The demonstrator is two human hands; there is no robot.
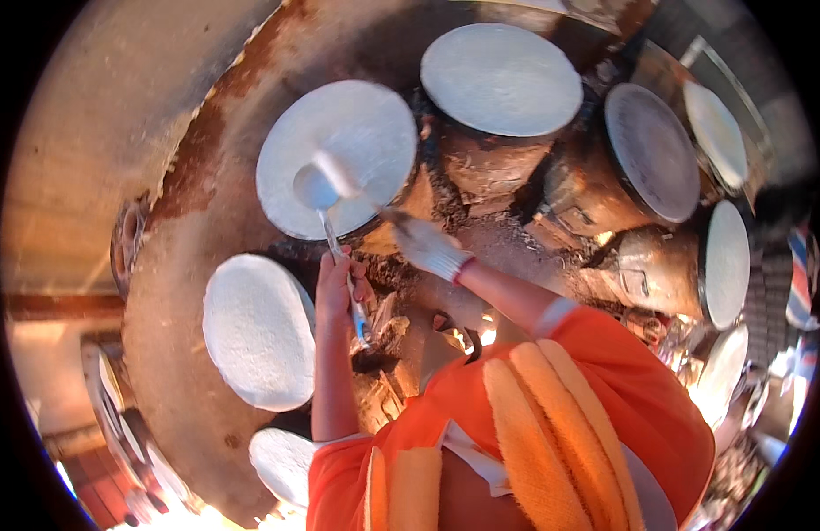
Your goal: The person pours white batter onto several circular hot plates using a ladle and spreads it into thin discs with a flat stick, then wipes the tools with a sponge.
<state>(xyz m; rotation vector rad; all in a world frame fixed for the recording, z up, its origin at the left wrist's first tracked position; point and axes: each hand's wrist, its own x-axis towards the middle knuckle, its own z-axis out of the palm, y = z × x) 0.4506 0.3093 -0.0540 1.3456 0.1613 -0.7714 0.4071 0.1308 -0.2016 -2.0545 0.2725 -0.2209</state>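
My bare left hand (339, 283) grips the long metal handle of a ladle, whose round bowl (309, 190) is over a white-coated round griddle (365, 124) at upper middle. My right hand (423, 243), in a white knit glove, is closed on a tool with a blurred pale head (337, 174), which is beside the ladle bowl over the same griddle. Whether that head touches the surface I cannot tell.
More round griddles (500, 75) on clay stoves (489, 168) curve around to the right, one dark-topped (650, 150). White rounds (255, 332) are at lower left. Firewood and rubble (383, 398) lie below me. A worn ledge (171, 345) and wall (65, 203) are on the left.
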